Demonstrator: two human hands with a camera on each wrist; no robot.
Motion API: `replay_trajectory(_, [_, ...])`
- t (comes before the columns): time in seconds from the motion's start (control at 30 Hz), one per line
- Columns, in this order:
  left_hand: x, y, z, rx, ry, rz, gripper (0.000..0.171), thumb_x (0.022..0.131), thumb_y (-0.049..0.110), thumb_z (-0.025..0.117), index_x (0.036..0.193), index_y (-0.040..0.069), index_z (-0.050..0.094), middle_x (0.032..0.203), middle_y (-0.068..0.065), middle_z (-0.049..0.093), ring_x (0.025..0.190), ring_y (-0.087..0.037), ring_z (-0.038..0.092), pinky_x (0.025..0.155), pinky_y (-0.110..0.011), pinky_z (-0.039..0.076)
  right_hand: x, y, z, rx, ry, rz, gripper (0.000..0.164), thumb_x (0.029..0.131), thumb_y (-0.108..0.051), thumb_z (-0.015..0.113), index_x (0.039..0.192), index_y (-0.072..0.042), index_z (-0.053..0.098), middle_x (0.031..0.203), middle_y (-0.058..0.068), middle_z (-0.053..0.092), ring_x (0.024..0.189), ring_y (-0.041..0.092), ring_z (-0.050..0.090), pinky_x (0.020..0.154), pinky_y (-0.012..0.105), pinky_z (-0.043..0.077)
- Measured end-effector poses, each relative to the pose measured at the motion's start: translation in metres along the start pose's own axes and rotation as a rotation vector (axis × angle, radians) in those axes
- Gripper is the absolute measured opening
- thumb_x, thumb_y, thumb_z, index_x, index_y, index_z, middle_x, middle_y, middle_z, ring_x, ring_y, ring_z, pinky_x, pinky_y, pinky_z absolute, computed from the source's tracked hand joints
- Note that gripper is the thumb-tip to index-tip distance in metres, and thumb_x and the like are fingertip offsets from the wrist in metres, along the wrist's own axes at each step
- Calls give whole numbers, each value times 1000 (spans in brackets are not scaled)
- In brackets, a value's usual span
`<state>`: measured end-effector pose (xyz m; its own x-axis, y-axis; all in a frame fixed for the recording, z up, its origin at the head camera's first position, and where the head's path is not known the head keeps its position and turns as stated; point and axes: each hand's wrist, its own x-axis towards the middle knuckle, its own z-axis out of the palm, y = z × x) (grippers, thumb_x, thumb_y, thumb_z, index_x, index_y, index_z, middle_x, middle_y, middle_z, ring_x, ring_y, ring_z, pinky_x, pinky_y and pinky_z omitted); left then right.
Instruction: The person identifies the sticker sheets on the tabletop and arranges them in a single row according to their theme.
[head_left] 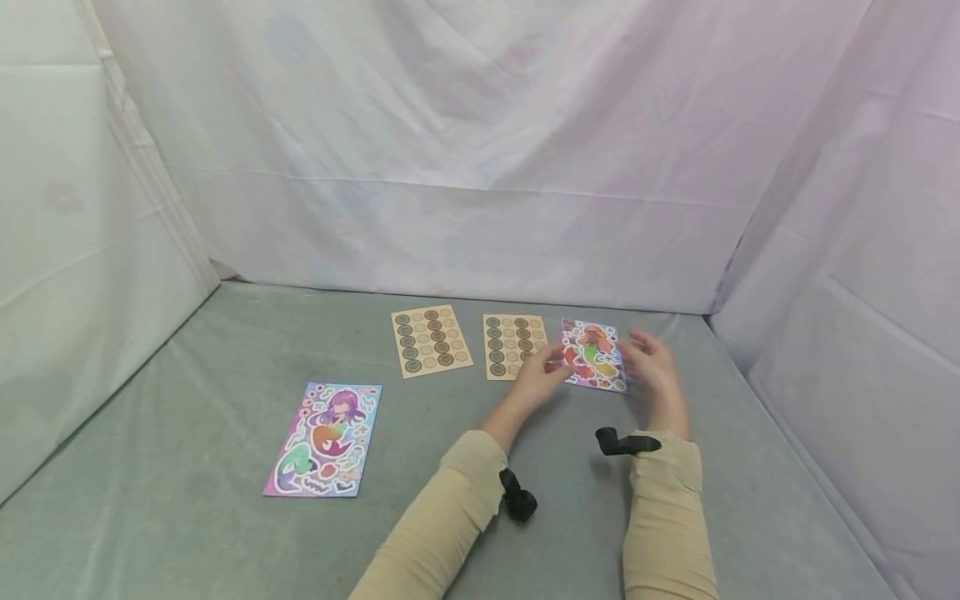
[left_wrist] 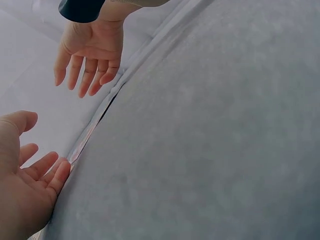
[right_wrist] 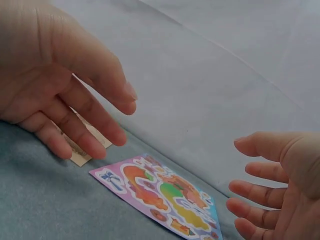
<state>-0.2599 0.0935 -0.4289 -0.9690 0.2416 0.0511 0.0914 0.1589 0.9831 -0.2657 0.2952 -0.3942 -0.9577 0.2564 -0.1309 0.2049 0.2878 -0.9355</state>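
Note:
A small mermaid sticker sheet [head_left: 595, 357], with colourful figures on a purple and blue ground, lies flat at the back right. My left hand [head_left: 534, 381] is at its left edge, fingers apart and loosely bent. On the right side, my right hand [head_left: 654, 372] faces it with fingers spread. The right wrist view shows the sheet [right_wrist: 165, 195] lying between both hands, neither gripping it. Partly behind the left hand is a tan sheet of round stickers [head_left: 510, 343]; whether the fingers touch it I cannot tell.
A second tan sheet of round stickers [head_left: 432, 341] lies further left. Nearer and to the left is a larger mermaid sticker sheet [head_left: 327, 442]. Pale cloth [head_left: 465, 242] hangs behind and at both sides of the grey table surface [head_left: 187, 533].

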Motion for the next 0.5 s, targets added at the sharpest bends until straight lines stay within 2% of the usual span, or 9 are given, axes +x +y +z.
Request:
replay_trajectory(0.27, [-1,-2,0,21,-1,-7,51,93,21,63,140,9,48,128,-10,58,109,-20,58,85,-31,51,2,7,3,-54,36,53,60,96,-26,56,150,-11,32,143,19,42,120,32,47,86,33,43])
replay_trajectory(0.5, [0,0,-1,66,-41,-26,54,93,21,64,142,9,46,125,-10,59,105,-18,58,84,-31,50,5,12,6,-64,50,89,61,96,-26,57,149,-10,33,142,20,43,121,31,48,92,36,43])
